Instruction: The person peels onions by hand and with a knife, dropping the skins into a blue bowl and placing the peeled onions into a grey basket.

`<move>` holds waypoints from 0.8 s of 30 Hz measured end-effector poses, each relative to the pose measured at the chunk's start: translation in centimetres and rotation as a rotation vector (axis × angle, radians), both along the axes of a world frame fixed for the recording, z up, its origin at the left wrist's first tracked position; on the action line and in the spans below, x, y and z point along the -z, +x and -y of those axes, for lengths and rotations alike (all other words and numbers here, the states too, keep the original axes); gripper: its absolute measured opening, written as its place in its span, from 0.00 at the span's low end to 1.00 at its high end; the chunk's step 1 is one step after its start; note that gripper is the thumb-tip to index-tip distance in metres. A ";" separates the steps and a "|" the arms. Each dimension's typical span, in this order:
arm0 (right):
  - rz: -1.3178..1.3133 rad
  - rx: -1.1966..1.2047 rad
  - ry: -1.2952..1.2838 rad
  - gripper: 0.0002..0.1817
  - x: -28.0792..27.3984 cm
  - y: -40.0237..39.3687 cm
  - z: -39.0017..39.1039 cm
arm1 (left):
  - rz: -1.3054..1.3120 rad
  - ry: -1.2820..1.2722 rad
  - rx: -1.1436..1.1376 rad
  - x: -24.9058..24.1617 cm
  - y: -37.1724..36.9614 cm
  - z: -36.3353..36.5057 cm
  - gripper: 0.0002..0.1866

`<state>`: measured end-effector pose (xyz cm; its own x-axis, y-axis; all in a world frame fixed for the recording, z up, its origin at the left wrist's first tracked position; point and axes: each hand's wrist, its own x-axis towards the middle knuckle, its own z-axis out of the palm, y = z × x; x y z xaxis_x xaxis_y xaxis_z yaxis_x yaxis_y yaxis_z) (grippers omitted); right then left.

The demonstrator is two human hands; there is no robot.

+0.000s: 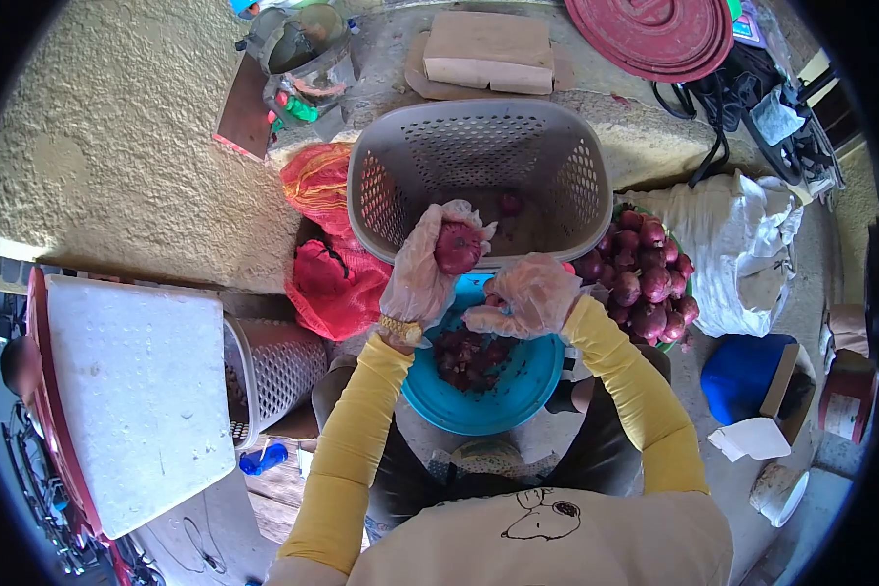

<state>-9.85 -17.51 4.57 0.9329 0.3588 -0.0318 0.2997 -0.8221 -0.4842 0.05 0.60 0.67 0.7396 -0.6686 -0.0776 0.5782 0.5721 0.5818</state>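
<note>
My left hand, in a clear plastic glove, holds a red onion above the near rim of a grey perforated basket. Also gloved, my right hand is closed over the turquoise basin, its fingers curled round something I cannot make out. Inside the basin lie dark red onion skins and pieces. One small onion rests on the basket's floor. To the right of my right hand, many red onions are heaped in a green container.
Red mesh bags lie left of the basket. Further left are a white perforated basket and a white foam slab. A white sack and a blue container stand right. Behind are a cardboard box and red lid.
</note>
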 end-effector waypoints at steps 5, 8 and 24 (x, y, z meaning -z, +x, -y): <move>0.104 0.035 -0.015 0.32 0.8 0.2 0.0 | -0.001 0.000 -0.045 -0.7 0.2 -0.2 0.20; 0.184 0.063 -0.061 0.36 1.8 -0.1 0.1 | -0.008 0.008 -0.041 -0.7 0.2 -0.4 0.20; 0.058 0.431 0.257 0.44 -0.9 0.5 0.1 | 0.038 0.011 0.019 -0.4 -0.6 0.2 0.21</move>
<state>-9.30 -17.56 5.43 0.9955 -0.0697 0.0635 -0.0080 -0.7333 -0.6798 -0.53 0.40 1.04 0.7292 -0.6819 -0.0574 0.5665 0.5546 0.6095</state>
